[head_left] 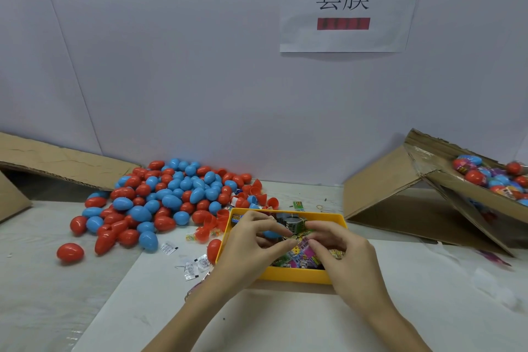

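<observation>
Since the left hand (251, 240) grips a blue egg (271, 234) over the tray (294, 276) and the right hand (340, 248) pinches what looks like a printed sleeve (299, 235) just beside it, the sleeve's mouth should be spread wide and the egg fed in straight.

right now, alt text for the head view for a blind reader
A left hand and a right hand pinch a small printed wrapper over a yellow plastic tray of wrappers. Red and blue plastic eggs heap to its left; a tilted brown cardboard box of wrapped eggs sits right.
</observation>
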The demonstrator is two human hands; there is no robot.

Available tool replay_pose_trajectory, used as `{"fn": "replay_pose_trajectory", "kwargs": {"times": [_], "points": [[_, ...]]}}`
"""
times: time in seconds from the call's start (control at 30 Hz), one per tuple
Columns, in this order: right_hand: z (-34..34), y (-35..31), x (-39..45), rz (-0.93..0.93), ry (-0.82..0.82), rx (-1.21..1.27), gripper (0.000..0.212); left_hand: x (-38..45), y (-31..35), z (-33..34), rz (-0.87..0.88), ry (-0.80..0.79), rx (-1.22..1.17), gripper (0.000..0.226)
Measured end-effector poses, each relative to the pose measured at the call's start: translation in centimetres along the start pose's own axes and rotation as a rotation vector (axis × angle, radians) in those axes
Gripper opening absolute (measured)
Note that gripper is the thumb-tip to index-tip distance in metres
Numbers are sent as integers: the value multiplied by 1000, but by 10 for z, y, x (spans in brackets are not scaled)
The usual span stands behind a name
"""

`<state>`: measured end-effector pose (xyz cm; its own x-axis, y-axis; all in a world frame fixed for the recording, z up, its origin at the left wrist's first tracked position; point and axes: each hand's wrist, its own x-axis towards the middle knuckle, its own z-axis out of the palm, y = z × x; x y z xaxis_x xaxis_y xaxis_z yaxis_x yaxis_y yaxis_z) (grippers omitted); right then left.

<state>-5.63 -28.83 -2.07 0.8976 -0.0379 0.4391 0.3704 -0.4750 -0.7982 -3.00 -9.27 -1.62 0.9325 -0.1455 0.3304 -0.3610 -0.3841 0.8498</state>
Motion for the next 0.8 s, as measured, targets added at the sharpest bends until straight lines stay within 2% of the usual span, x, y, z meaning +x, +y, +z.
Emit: {"fn": "replay_pose_trajectory", "kwargs": {"times": [0.13, 0.3, 0.4, 0.5, 0.63, 0.73, 0.8], "points": [[-2, -2, 0, 27, -7, 78, 26, -2, 3, 1, 26, 15, 8, 32], [2, -3, 0, 46, -36, 126, 21, -2, 3, 4, -9, 19, 0, 12], [2, -2, 2, 57, 6, 181, 17, 0, 3, 4, -39, 40, -46, 8], [-1, -5, 4, 112, 17, 234, 28, 1, 2, 1, -54, 61, -64, 5], [-3, -9, 2, 67, -113, 125, 32, 0, 2, 1, -29, 25, -43, 7], [-2, -9, 0, 54, -162, -18, 23, -1, 3, 2, -10, 23, -49, 8], [-1, -9, 0, 57, -152, -16, 14, -2, 5, 2, -6, 11, -69, 9]]}}
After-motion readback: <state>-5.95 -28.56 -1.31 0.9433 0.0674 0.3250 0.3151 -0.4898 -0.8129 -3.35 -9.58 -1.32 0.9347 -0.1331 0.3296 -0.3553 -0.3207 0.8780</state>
